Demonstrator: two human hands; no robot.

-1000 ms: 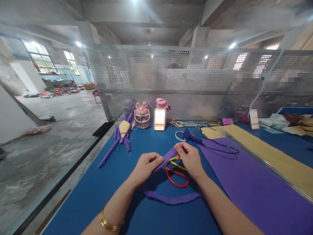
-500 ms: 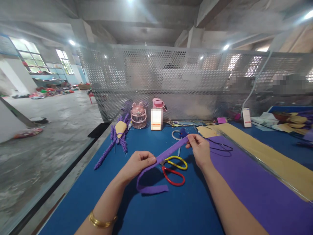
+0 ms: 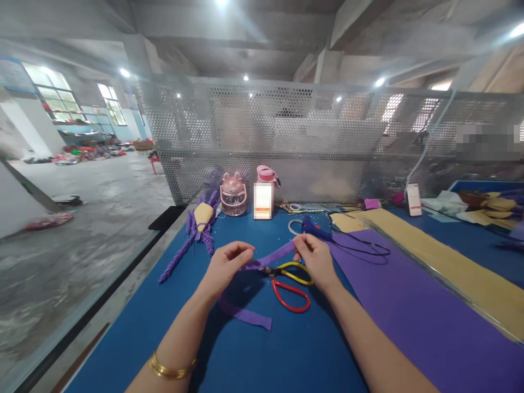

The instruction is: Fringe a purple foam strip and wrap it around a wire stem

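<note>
A long purple strip (image 3: 279, 254) of paper or cloth is stretched between my hands above the blue table. My right hand (image 3: 316, 261) pinches its far end between thumb and fingers. My left hand (image 3: 227, 266) is closed around the strip further along, thumb and forefinger tips slightly apart; its lower fingers are partly hidden. From there the tail curls down and its loose end lies towards me. Just under the strip rest scissors (image 3: 291, 296) with one yellow and one red handle, their blades pointing left. A blue glue gun (image 3: 313, 227) lies beyond my right hand.
A large purple sheet (image 3: 405, 305) and a tan sheet (image 3: 434, 256) cover the table's right side. Purple flower stems with a tan wrap (image 3: 203, 216) lie at the left. A pink bottle (image 3: 233, 194), a phone (image 3: 414, 200) and a perforated metal screen (image 3: 262, 128) stand at the back.
My right hand has moved left and slightly down with the strip's end, closer to my left hand. My left hand's grip has loosened at the fingertips, and the strip's tail has shifted left.
</note>
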